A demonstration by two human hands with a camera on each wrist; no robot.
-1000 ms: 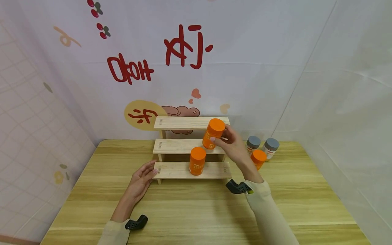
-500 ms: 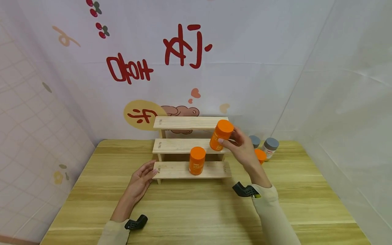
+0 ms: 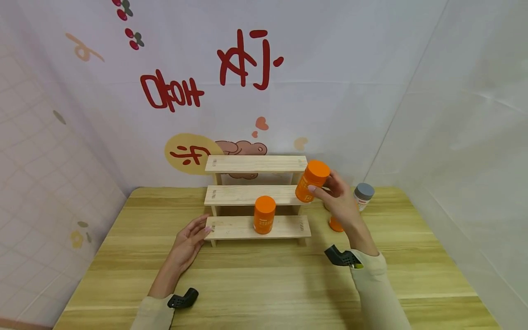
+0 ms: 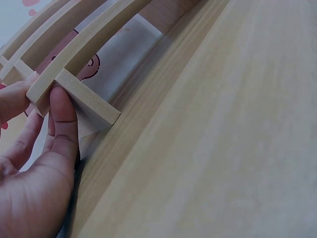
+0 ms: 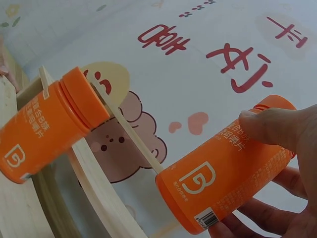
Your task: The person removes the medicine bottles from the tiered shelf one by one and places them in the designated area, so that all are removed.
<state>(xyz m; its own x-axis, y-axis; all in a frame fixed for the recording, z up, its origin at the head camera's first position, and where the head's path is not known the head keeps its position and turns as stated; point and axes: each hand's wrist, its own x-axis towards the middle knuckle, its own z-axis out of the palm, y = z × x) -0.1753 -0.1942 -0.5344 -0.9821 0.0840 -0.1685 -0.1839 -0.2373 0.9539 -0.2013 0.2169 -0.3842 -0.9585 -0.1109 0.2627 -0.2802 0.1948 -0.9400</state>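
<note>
A three-tier wooden display rack [image 3: 235,228] stands on the table. My left hand [image 3: 187,243] grips the left end of its bottom board; the left wrist view shows thumb and fingers on either side of that board end [image 4: 47,82]. My right hand [image 3: 342,204] holds an orange pill bottle [image 3: 310,185], slightly tilted, thumb on its front and fingers behind. The bottle is in the air and overlaps the right end of the middle tier in the head view. A second orange pill bottle [image 3: 264,216] stands upright on the bottom board, right of its middle.
Right of the rack, a white bottle with a grey lid [image 3: 364,196] stands on the table [image 3: 255,284]. Another orange bottle [image 3: 336,224] there is mostly hidden behind my right hand. A printed wall cloth [image 3: 330,105] hangs behind the rack.
My right hand has carried the orange pill bottle rightward, from in front of the rack to its right end, now covering more of the bottles behind. My left hand keeps its grip.
</note>
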